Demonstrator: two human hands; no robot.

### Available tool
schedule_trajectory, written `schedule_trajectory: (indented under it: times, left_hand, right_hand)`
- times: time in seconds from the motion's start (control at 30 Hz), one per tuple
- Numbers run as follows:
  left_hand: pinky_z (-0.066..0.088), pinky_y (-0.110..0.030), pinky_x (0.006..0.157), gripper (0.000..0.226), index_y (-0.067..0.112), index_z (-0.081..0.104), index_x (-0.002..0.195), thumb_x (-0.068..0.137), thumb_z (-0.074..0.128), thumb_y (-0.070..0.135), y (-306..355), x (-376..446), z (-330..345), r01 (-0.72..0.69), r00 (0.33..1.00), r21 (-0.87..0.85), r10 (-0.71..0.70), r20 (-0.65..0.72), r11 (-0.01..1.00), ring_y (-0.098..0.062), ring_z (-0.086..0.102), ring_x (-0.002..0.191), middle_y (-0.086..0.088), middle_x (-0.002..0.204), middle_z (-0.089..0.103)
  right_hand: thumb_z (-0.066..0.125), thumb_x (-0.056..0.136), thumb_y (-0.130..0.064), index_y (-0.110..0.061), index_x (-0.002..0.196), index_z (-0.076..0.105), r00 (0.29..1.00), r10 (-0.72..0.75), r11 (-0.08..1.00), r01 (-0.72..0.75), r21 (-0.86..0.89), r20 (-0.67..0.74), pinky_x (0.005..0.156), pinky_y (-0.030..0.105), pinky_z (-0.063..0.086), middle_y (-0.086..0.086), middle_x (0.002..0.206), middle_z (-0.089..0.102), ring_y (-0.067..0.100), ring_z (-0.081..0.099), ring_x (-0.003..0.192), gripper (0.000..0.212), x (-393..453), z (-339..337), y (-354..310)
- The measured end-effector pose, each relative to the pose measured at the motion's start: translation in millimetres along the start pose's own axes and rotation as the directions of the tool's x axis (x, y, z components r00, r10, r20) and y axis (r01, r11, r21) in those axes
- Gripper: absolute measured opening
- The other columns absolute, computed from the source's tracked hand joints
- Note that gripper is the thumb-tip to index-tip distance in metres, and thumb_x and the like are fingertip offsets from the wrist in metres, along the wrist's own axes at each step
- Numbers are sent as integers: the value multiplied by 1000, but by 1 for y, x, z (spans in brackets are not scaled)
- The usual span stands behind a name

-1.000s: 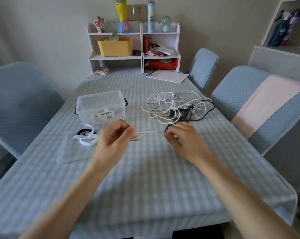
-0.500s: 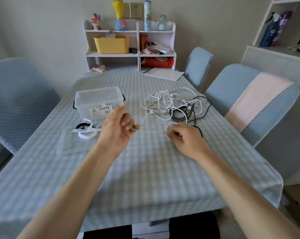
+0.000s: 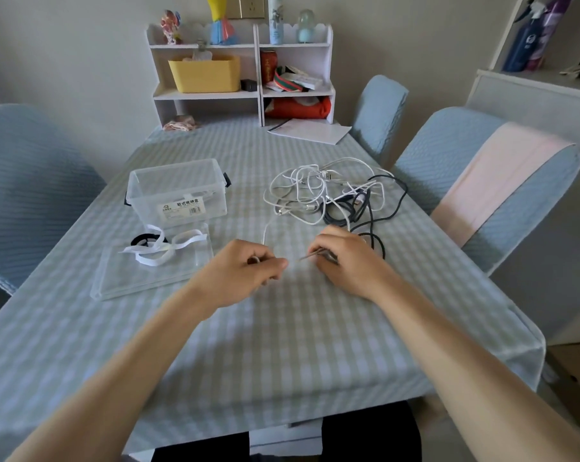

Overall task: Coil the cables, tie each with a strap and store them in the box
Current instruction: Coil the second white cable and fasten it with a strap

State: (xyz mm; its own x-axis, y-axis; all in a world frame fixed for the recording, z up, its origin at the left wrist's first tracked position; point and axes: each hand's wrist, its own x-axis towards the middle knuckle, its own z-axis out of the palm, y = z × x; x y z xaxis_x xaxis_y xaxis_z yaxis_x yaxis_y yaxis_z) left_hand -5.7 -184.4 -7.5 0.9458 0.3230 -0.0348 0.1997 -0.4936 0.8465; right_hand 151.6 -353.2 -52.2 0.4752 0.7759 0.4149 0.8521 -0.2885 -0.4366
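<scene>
Checked tablecloth [image 3: 282, 328] fills my view; my left hand [image 3: 245, 273] curls round a white cable [image 3: 265, 233] and my right hand [image 3: 345, 258] pinches its thin end. Tangled cables [image 3: 331, 191] lie just beyond, the clear box [image 3: 178, 191] to the left, white straps [image 3: 163, 250] on its lid [image 3: 122, 281]

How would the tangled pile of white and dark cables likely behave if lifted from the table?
The cable pile lies in loose, irregular loops, so it probably hangs floppy. White and dark strands cross each other, so lifting one likely drags others along. The thin cords look light and unlikely to roll.
</scene>
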Motion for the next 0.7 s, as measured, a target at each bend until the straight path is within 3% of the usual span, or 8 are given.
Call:
schedule_trajectory:
  times: [0.1, 0.17, 0.27, 0.37, 0.4, 0.5, 0.6, 0.7]
  left_hand:
    - [32, -18, 44, 30, 7, 65, 67, 95, 65, 21, -2, -8, 1, -6, 1000, -168, 3, -21, 986, -11, 37, 43, -7, 59, 52]
    - [42, -24, 49, 25, 4, 69, 77, 94, 66, 21, -2, -9, 3, -42, 998, -146, 34, -56, 988, -15, 47, 47, -15, 68, 62]
    - [57, -29, 60, 25, 9, 71, 81, 92, 68, 31, -8, -7, 1, -83, 986, -93, 68, -151, 992, -21, 65, 67, -10, 78, 71]
    - [49, -13, 76, 25, 17, 72, 79, 91, 68, 38, -9, -9, -10, -146, 938, 191, 197, -286, 971, -3, 65, 78, 9, 74, 71]
    - [47, -14, 77, 22, 20, 72, 80, 91, 67, 39, -9, -9, -13, -140, 925, 310, 235, -299, 941, -1, 65, 81, 14, 77, 71]
    - [51, -36, 76, 15, 26, 70, 86, 92, 63, 38, -10, -2, -18, -43, 906, 583, 277, -320, 812, -15, 63, 87, 13, 85, 67]
    - [51, -37, 73, 14, 23, 71, 94, 93, 60, 30, -5, 20, -23, -62, 908, 612, 299, -293, 788, -20, 62, 89, 7, 93, 67]
    - [52, -40, 83, 20, 18, 69, 110, 95, 57, 23, -9, 61, -23, -50, 942, 603, 238, -236, 796, -24, 63, 100, -3, 111, 68]
  right_hand:
    - [64, 89, -19, -19, 94, 70, 998, 51, 998, -52, 35, 24, 87, 31, 47, -6, 101, 56, 9, 56, 92, 8, 5, 1, 5]
    - [59, 89, -25, -22, 94, 70, 996, 85, 996, -85, 14, 26, 88, 37, 49, -6, 102, 57, 12, 58, 93, 12, 5, 2, 8]
    - [54, 87, -26, -19, 92, 71, 996, 86, 996, -86, -20, 6, 83, 43, 51, -5, 99, 59, 17, 59, 91, 19, 2, 1, 12]
    - [59, 87, -19, -19, 95, 73, 990, 130, 990, -132, -50, -46, 85, 42, 53, -4, 105, 62, 18, 62, 94, 16, 2, -7, 16]
    - [62, 86, -15, -19, 99, 72, 989, 143, 989, -145, -42, -42, 88, 40, 53, -4, 109, 62, 16, 63, 96, 18, 2, -10, 16]
    - [67, 80, -6, -22, 117, 68, 980, 186, 982, -184, -37, 66, 96, 31, 49, -7, 120, 59, 11, 60, 108, 40, 1, -18, 13]
    - [64, 77, 2, -23, 131, 60, 945, 241, 970, -239, -36, 222, 102, 30, 47, -10, 127, 55, 10, 56, 116, 59, 3, -28, 7]
    - [60, 82, 2, -24, 134, 58, 938, 250, 968, -243, -58, 240, 101, 29, 47, -6, 134, 58, 13, 58, 120, 58, 7, -39, 0]
